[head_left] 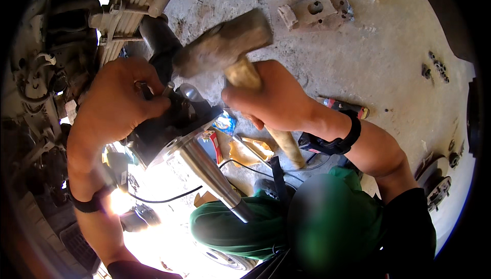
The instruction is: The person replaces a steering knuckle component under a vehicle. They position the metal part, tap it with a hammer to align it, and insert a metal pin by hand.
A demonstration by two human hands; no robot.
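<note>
My right hand [273, 97] is closed round the wooden handle of a hammer [225, 43]. The heavy hammer head hangs just above and beside the fingers of my left hand [120, 100]. That hand is closed in a pinch on a short metal pin [168, 90], held at the top of a dark, greasy steering knuckle [176, 112]. From the knuckle a shiny tapered spindle [207, 169] points down toward my green-clad legs. My left fingers and the hammer hide part of the knuckle's top, so where the pin's lower end sits cannot be seen.
Leaf springs [117, 33] and vehicle underparts fill the left side. A holed concrete block [317, 10] lies on the far floor. Several bolts [440, 69] and a hub-like disc [434, 181] lie at right. A black cable [166, 198] runs below the spindle, near a glaring lamp [120, 201].
</note>
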